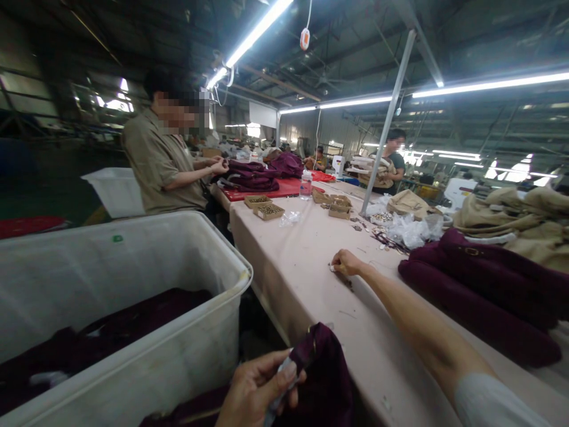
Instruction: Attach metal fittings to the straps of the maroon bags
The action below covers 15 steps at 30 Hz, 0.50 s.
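At the bottom centre, my left hand (260, 388) is closed on the edge of a dark purple fabric piece (326, 370), thumb on top of a pale strip along it. The fabric hangs by the table's near side, and its lower part runs out of view. My right hand (347, 263) reaches over the pale table (306, 279) with its fingertips pinched together at the surface. A small whitish bit shows at those fingertips, too small to name. Small dark pieces (347, 281) lie just under this hand, partly hidden by it.
A large white bin (240, 284) with purple fabric stands at left. Small boxes of metal parts (269, 212), a bottle (306, 185), plastic bags (411, 230) and a slanted pole (389, 124) are farther off. Purple bundles (480, 284) lie right. A co-worker (157, 160) handles purple fabric across the corner.
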Available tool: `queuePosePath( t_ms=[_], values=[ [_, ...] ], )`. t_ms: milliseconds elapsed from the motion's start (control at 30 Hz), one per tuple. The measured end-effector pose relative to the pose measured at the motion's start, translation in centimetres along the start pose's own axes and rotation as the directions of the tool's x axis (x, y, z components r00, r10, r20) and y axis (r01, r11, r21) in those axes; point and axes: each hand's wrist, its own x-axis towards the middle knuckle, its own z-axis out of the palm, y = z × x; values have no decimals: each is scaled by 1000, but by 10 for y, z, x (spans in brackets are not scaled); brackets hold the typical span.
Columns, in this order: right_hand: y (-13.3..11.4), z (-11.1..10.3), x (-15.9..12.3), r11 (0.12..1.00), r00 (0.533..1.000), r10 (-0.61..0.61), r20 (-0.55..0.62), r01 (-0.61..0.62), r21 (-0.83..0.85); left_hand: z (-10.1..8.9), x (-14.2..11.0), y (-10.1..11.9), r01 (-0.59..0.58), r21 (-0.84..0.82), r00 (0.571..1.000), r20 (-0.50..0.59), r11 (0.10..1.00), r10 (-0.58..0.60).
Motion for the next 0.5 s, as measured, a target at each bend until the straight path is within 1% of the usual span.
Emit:
queuePosePath(
  t_ms=[133,200,267,333,367,400,500],
  values=[
    [-33,-11,-25,1000,999,-6,-50,5,-21,-1,-5,1,-44,70,999,0,997,44],
    [-52,-9,-44,999,996,-30,-85,31,8,0,-14,0,-63,93,998,-4,994,63],
    [-68,-3,-66,996,992,-57,-110,64,60,1,-21,-3,-81,79,997,-2,994,82],
    [-81,3,-90,986,989,-103,-108,116,122,1,-23,-7,-71,38,997,-30,997,72],
    [-89,4,-104,973,983,-151,-104,167,158,1,-22,-10,-65,22,997,-39,998,65],
    [-97,3,-120,949,966,-229,-116,248,195,0,-21,-14,-58,11,997,-49,998,58],
    [-123,-1,-169,869,895,-427,-131,446,214,-1,-17,-23,-53,14,997,-63,998,54]
  ],
)
